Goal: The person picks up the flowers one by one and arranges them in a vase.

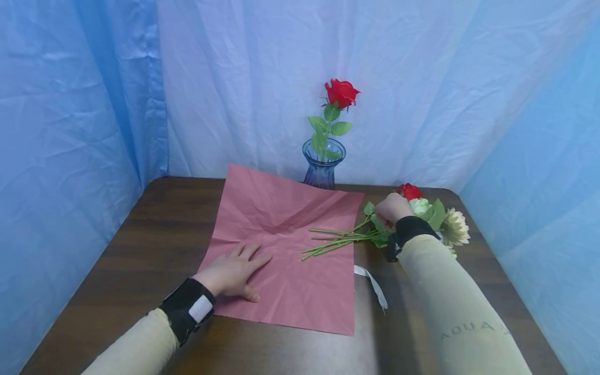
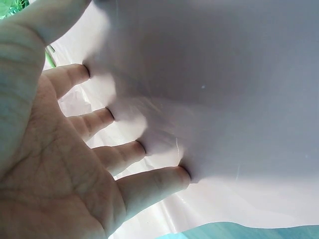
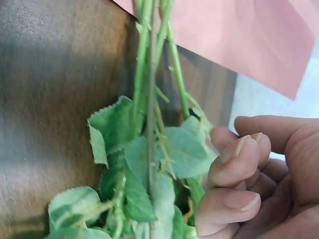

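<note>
My left hand [image 1: 238, 273] lies spread on a creased pink sheet of wrapping paper [image 1: 300, 297]. In the left wrist view, its straight fingers [image 2: 149, 184] press into the sheet. At the table's right side, my right hand [image 1: 392, 208] is at a bunch of flowers, whose green stems [image 1: 335, 245] lie across the paper's right edge. Curled fingers [image 3: 232, 164] grip beside the leaves [image 3: 184, 149], along the stem line of a red rose [image 1: 409, 191]; the pinch point is hidden behind them. A cream flower [image 1: 454, 227] and a pale green-white bloom [image 1: 419, 207] lie beyond the wrist.
A blue glass vase [image 1: 321, 172] with one upright red rose [image 1: 342, 94] stands behind the paper at the back edge. A white ribbon [image 1: 375, 286] sticks out from under the paper's right side. Blue and white curtains [image 1: 244, 78] enclose the brown wooden table [image 1: 126, 260].
</note>
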Demonstrator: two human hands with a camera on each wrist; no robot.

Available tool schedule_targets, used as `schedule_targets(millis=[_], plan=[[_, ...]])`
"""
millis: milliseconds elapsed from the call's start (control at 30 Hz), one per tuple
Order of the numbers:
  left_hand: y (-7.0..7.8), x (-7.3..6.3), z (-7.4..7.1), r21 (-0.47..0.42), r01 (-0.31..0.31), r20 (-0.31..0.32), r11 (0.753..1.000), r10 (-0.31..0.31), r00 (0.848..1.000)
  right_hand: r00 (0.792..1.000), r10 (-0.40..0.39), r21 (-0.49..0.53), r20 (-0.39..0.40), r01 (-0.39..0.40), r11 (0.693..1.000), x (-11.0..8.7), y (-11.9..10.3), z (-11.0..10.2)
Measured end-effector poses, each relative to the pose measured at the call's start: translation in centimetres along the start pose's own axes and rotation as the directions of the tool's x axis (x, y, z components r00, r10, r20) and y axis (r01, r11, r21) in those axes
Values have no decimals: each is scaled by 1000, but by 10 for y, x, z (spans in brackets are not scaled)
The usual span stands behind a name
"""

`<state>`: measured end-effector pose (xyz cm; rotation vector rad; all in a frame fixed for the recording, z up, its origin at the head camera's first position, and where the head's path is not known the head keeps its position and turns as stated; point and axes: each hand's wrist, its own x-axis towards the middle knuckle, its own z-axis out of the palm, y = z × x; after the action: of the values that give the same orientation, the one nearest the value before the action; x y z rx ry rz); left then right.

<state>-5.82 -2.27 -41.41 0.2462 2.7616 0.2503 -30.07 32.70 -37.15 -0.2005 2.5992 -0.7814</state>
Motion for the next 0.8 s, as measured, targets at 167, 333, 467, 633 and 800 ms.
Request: schedule_targets(millis=[167, 333, 467, 633, 800], plan=[[0, -1, 0, -2, -3, -2, 1000, 3, 1000, 1000, 7, -30, -16, -7, 1000, 0, -1, 9], [0, -1, 0, 6, -8, -6, 1000, 8, 1000, 999, 24, -80, -23, -26, 996, 1, 0, 17], [0, 0, 1, 1, 3, -2, 1000, -3, 1000, 998, 49, -96, -30, -52, 994, 4, 2, 22], [-1, 2, 1, -13, 9, -2, 1000, -9, 1000, 995, 83, -87, -48, -87, 992, 8, 3, 26], [0, 0, 0, -18, 6, 2, 1000, -6, 1000, 992, 98, -92, -76, -105, 990, 8, 1, 29]])
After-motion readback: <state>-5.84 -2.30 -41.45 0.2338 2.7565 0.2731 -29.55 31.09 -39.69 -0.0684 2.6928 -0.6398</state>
